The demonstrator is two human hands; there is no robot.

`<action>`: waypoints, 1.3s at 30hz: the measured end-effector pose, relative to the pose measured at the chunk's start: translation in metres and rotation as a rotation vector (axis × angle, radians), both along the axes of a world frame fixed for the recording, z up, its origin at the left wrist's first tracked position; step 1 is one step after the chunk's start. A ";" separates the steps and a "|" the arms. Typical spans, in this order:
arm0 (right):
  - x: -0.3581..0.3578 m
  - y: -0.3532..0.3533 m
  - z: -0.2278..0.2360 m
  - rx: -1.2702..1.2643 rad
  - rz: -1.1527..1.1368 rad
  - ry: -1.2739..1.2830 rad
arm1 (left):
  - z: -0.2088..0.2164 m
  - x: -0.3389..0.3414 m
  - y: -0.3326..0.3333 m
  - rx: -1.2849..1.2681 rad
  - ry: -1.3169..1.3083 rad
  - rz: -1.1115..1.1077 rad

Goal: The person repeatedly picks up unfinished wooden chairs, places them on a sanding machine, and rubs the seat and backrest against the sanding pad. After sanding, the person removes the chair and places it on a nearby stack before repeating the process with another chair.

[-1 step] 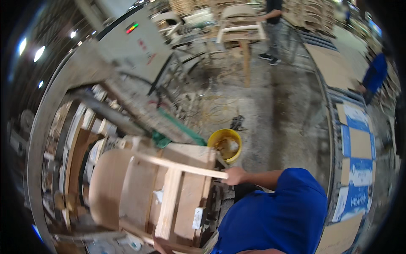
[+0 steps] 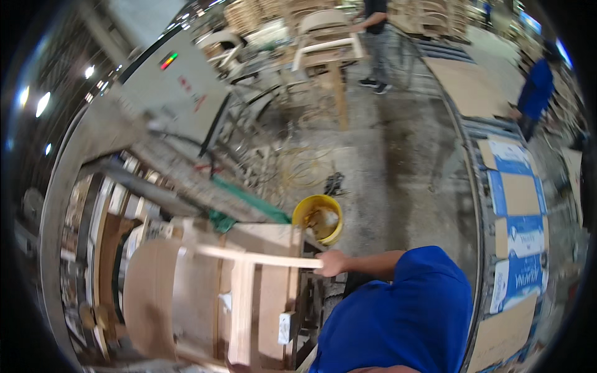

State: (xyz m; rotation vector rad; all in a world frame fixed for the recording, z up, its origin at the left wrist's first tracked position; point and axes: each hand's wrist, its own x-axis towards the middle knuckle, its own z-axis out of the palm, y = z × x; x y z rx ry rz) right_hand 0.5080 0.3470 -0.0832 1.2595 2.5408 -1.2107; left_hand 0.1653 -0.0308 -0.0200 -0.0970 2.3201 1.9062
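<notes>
My right hand (image 2: 333, 263) is closed around the end of a slim wooden leg (image 2: 267, 258). The leg belongs to a pale, unpainted chair frame, and a broad wooden crosspiece (image 2: 242, 311) meets it at a right angle. Beneath and beyond lie flat wooden boards (image 2: 196, 292) and a rounded wooden panel (image 2: 149, 298); whether these are joined to the frame I cannot tell. Only a sliver of my left hand (image 2: 239, 368) shows at the lower edge, by the crosspiece's near end, its fingers hidden. A small white block (image 2: 285, 327) sits on the boards near my body.
A yellow bucket (image 2: 318, 219) stands on the floor past my right hand. A grey machine cabinet (image 2: 177, 93) rises at the upper left. Along the right runs a roller conveyor with flattened cardboard (image 2: 522, 239). Two people work farther off, one near a wooden chair (image 2: 326, 40).
The whole view has shifted a little. The chair frame and boards appear slightly lower and farther left. My left hand has mostly slipped out below the edge; my right hand keeps its grip.
</notes>
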 end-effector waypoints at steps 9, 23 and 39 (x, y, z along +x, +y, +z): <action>0.204 -0.011 -0.023 -0.007 -0.021 0.108 | -0.023 0.149 0.216 -0.120 0.089 -0.502; 0.570 -0.067 0.009 0.080 -0.621 -0.050 | 0.005 0.494 0.471 -0.062 0.061 -1.294; 0.627 -0.128 -0.008 -0.119 -1.501 0.014 | -0.029 0.540 0.574 -0.256 0.077 -1.248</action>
